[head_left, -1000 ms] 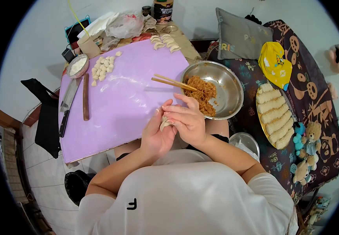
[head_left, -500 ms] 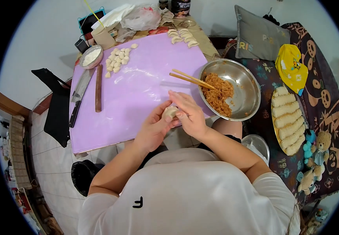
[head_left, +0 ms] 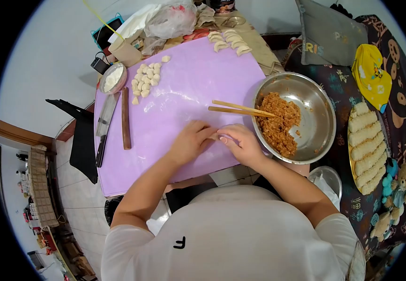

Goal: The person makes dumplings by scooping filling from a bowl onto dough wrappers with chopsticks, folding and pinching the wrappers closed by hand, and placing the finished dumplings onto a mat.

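Note:
Over the lower part of the purple mat, my left hand and my right hand meet at the fingertips. Both are closed round a small pale dumpling, mostly hidden by the fingers. To the right of my right hand stands a steel bowl with brown minced filling. Two chopsticks rest in the filling and point left over the mat. Small dough pieces lie at the mat's upper left, and several folded dumplings at its upper edge.
A cleaver and a wooden rolling pin lie at the mat's left, below a bowl of white flour. On the right are a plate of pale rolls, a grey cushion, a yellow cloth and plush toys.
Both hands have come down from in front of my body onto the mat, with the dumpling between them. Its wrapper is now more covered by my fingers. The camera view has shifted.

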`<state>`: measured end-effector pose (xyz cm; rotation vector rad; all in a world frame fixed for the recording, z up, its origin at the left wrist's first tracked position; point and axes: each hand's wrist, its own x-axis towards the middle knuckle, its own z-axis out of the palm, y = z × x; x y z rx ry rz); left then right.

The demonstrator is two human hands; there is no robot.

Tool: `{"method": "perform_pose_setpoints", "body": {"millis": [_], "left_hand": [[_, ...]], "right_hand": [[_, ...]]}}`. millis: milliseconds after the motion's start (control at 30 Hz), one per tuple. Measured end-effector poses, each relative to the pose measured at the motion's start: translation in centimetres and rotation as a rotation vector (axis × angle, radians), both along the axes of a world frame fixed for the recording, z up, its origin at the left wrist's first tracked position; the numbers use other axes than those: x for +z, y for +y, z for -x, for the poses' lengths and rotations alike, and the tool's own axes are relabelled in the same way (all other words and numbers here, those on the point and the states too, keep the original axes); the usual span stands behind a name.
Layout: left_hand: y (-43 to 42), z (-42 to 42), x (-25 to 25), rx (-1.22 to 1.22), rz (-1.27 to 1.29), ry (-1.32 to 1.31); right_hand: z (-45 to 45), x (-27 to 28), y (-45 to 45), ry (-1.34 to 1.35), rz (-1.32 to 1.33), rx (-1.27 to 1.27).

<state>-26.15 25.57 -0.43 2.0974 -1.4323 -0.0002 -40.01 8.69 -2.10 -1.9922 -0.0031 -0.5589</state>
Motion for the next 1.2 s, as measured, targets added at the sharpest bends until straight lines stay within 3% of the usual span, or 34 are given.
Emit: {"method": "perform_pose_setpoints", "body": {"millis": [67,100,200,267,333,433,533,600,667,767,1067,1200], "left_hand": [[-2.1,-4.0,-1.3,0.048,0.045,-0.074],[-2.5,-8.1,-1.9,0.104,0.07,0.011],[-1.7,-13.7,-0.4,0.449,-0.029,-0.168],[-1.2,-12.9,0.7,0.364,-0.114,-0.101],[-1.5,-9.9,1.3,0.104,-0.094,0.038],[-3.5,-9.0,2.6,0.01,-0.218,0.029],[-6.8,-14.2,1.5,0.196,-0.165,0.167],[-10.7,-17.1,4.0,0.416,-0.24,0.393],[-13.5,-22.2,2.9,0.356,-0.1,0.221],[-17.7,-28.4,0.6,0.378,-0.145,-0.022],[-22.0,-29.1,1.5,0.401,-0.363,0.233],[-20.7,-28.8,0.1,0.366,-0.158,-0.114]], "right_hand": [[-0.1,0.2,-0.1,-0.005,-0.028,0.016],[-0.1,0.3,-0.1,0.021,-0.052,0.029],[0.0,0.7,-0.5,0.039,-0.088,0.06],[0.0,0.4,-0.6,0.047,-0.102,0.066],[-0.1,-0.2,-0.5,-0.007,-0.098,0.052],[0.1,0.7,-0.9,0.071,-0.126,0.102],[0.1,0.7,-1.2,0.073,-0.111,0.135],[0.2,1.3,-1.3,0.106,-0.132,0.155],[0.1,1.8,-1.5,0.077,-0.147,0.158],[-0.1,1.7,-1.5,0.051,-0.166,0.141],[-0.1,1.7,-1.7,0.062,-0.173,0.155],[-0.1,1.5,-1.6,0.06,-0.135,0.15]]}}
